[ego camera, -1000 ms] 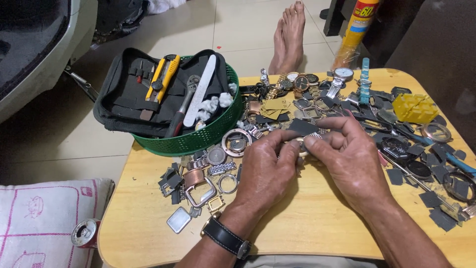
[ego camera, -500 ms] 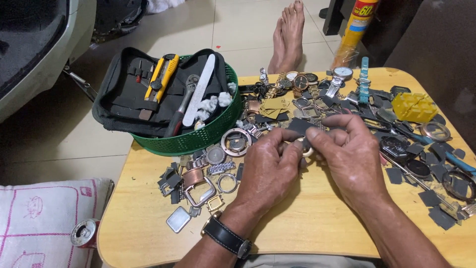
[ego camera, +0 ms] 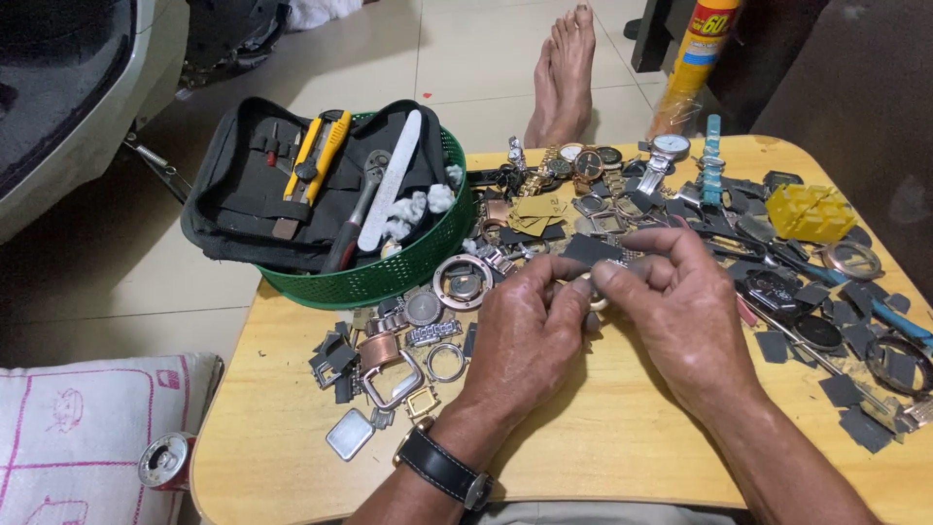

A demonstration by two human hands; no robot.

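1. Wooden table [ego camera: 603,457] stood on tiled floor, littered with watch parts.
2. Left hand [ego camera: 520,335] and right hand [ego camera: 685,311] met at the fingertips, pinching a small gold watch part [ego camera: 595,301] between them above mid-table.
3. Watch cases [ego camera: 462,282] lay just beside; green basket [ego camera: 389,277] with tool pouch [ego camera: 262,194] sat far-left.

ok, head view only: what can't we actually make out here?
- Small part pinched between left hand and right hand: only a pale sliver shows, the fingers cover the rest.
- Green basket: the black tool case hides its inside.
- Dark pieces at the table's right side: cut off by the frame edge.
- Watch dials at the far side: too small to read.
- Spray can: top cropped.
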